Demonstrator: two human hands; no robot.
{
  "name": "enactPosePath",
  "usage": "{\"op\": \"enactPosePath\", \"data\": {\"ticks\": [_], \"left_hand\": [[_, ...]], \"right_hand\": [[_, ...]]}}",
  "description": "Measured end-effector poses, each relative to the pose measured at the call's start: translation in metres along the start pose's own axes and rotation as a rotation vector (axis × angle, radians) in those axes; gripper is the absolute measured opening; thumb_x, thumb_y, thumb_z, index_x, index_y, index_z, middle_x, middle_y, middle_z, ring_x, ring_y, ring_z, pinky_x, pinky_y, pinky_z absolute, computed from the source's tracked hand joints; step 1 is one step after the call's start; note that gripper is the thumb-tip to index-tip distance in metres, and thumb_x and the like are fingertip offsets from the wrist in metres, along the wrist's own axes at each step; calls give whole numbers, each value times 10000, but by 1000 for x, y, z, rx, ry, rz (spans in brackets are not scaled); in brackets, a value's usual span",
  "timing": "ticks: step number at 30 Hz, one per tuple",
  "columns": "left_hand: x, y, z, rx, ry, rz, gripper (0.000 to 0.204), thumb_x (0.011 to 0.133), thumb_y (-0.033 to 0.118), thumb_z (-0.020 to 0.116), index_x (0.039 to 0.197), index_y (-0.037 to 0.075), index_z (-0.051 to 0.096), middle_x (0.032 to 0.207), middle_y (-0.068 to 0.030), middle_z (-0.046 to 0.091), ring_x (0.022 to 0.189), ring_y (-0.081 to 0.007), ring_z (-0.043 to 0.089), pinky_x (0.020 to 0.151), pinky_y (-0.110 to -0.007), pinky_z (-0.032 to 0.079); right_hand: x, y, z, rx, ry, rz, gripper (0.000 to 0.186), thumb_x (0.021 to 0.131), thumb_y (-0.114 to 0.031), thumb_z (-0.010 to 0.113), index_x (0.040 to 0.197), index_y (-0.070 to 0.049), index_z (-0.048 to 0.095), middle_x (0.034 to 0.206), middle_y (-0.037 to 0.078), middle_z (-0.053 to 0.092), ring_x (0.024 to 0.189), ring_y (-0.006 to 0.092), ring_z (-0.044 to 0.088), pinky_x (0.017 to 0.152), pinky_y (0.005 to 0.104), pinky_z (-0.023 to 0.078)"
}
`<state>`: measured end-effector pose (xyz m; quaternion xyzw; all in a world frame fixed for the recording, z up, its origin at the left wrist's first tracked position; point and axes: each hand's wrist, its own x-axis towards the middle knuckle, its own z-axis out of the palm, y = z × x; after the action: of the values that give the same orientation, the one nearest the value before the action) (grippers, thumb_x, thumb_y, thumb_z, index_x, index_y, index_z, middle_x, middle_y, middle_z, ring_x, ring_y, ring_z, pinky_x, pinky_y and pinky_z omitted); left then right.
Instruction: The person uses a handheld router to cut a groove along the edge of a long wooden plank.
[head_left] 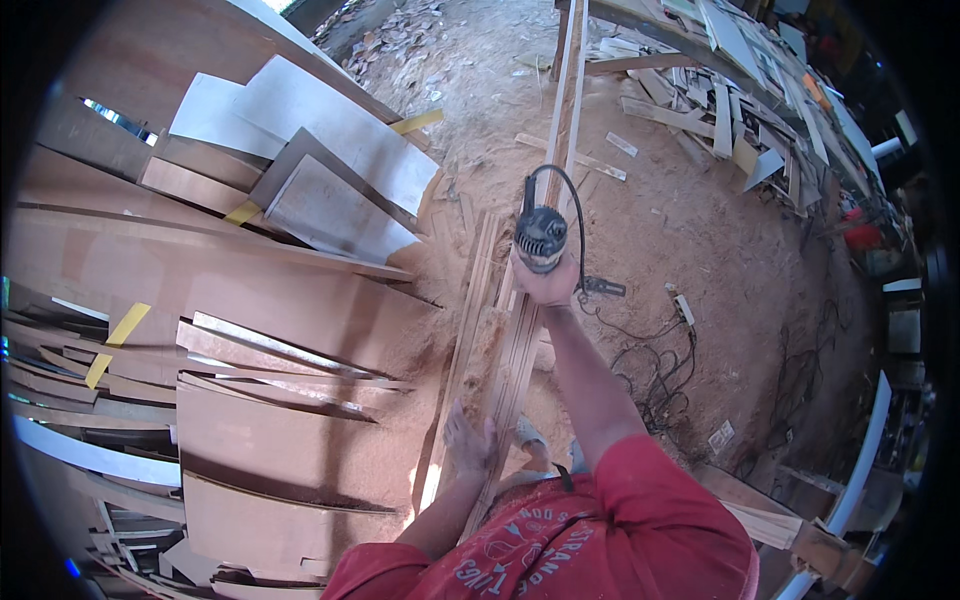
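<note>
My right hand (548,284) is wrapped round the body of a dark, corded trim router (541,238), which sits on long wooden strips. Its base and bit are hidden from above. The strips (512,365) run side by side away from me, with a long narrow board (568,110) stretching on beyond the tool. Nearer my body, my left hand (467,440) lies on the wood at the left with its fingers stretched out, and it holds nothing. Sawdust (487,350) coats the wood between the two hands.
Sheets of plywood (280,440) lean in stacks on the left, with white-faced panels (340,150) farther off. Tangled cords (660,375) and a power strip (684,309) lie on the dusty floor at the right. Wood offcuts (725,120) are heaped at the far right.
</note>
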<state>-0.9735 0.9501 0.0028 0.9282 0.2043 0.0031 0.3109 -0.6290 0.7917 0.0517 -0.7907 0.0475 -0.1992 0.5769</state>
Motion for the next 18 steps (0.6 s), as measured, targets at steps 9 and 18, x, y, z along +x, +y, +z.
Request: {"op": "enactPosePath", "data": {"ticks": [9, 18], "left_hand": [[4, 3, 1, 38, -4, -11, 968, 982, 510, 701, 1724, 12, 329, 1554, -320, 556, 1403, -527, 540, 1215, -639, 395], [1, 2, 1, 23, 12, 7, 961, 1005, 515, 666, 1737, 6, 307, 1552, -345, 547, 1395, -547, 534, 1211, -656, 386]], "right_hand": [[36, -24, -1, -140, -23, 159, 675, 741, -482, 998, 1203, -38, 784, 1119, 199, 848, 1037, 368, 837, 914, 467, 644], [-52, -23, -16, -6, -79, 112, 655, 713, -357, 1011, 1228, -40, 758, 1068, 158, 845, 1011, 311, 842, 896, 436, 647]]}}
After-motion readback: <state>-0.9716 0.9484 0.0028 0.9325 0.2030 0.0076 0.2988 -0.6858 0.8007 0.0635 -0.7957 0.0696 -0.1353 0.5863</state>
